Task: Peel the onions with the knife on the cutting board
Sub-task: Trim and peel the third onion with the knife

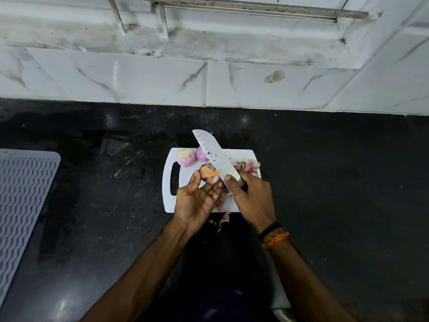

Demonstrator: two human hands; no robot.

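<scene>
The onion point(210, 175) being worked is small, round and light, and I judge it firm under the papery outer skin but slippery once that skin lifts, so it wants cradling from below with fingertips on its sides, away from the edge of the blade. The left hand point(197, 201) does roughly that: palm up, thumb and fingers curled round the onion, holding it just above the near half of the white cutting board point(173, 201). The right hand point(251, 198) grips the knife point(214, 156) at the handle, thumb lying up against the base of the broad dimpled blade, which slants away and to the left with its edge against the onion's top. A loose orange-brown flap of skin hangs at that contact, and purple flesh shows beneath. Two more onions point(186, 157), pinkish-purple and pale on top, sit at the board's far edge, one partly behind the blade. A heap of peelings point(249, 165) lies on the board's right side, with a few scraps on the dark table point(336, 182) by the near edge.
</scene>
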